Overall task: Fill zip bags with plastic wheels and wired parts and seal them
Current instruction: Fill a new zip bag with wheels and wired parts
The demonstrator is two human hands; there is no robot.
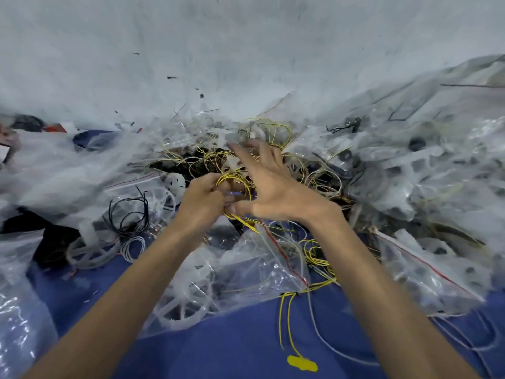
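Head view: the left hand (202, 203) pinches a loop of yellow wires (235, 180), fingers curled round it, just above the heap. The right hand (273, 187) hovers beside it with fingers spread, holding nothing. The wires look light and springy and likely to snag, so they are best gripped where the loop bunches. A limp, slippery zip bag (246, 272) lies nearer, on blue cloth (246, 346), with wheels (180, 307) inside. Loose black wires (131, 214) and more bags crowd round.
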